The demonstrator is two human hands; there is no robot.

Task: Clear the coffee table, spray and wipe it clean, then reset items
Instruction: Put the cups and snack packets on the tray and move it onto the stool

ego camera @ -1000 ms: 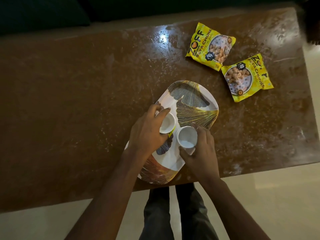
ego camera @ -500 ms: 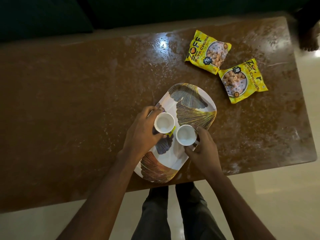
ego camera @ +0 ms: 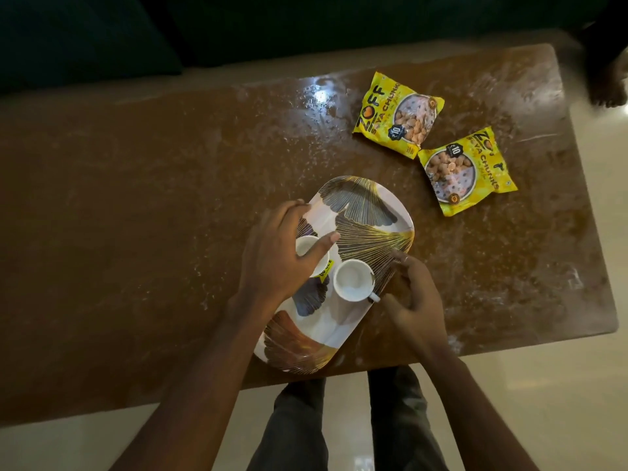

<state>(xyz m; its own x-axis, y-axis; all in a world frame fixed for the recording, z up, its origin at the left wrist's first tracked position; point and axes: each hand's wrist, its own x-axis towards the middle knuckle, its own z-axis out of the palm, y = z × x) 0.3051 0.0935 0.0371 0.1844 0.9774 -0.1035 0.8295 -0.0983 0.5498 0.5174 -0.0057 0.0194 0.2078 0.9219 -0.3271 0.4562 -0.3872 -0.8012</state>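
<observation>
An oval tray (ego camera: pixel 367 219) with gold and dark leaf prints lies on the brown coffee table (ego camera: pixel 153 205), near its front edge. Two white cups stand side by side on it. The left cup (ego camera: pixel 306 244) is partly hidden under my left hand (ego camera: pixel 282 256), whose fingers are spread above it, thumb across the rim. The right cup (ego camera: pixel 351 278) stands free, its handle pointing at my right hand (ego camera: pixel 413 297). That hand rests loosely curled at the tray's right edge, just off the handle. A yellow sticker (ego camera: pixel 325 266) shows between the cups.
Two yellow soya chunk packets (ego camera: pixel 399 113) (ego camera: pixel 467 169) lie at the table's back right. Wet streaks and droplets cover the tabletop. A dark sofa (ego camera: pixel 102 35) runs behind the table. A person's bare foot (ego camera: pixel 608 86) stands at the far right corner. My legs are below the front edge.
Both hands have let go of the cups, which now stand on the tray. My left hand has opened above its cup and my right hand has drawn back to the tray's right edge.
</observation>
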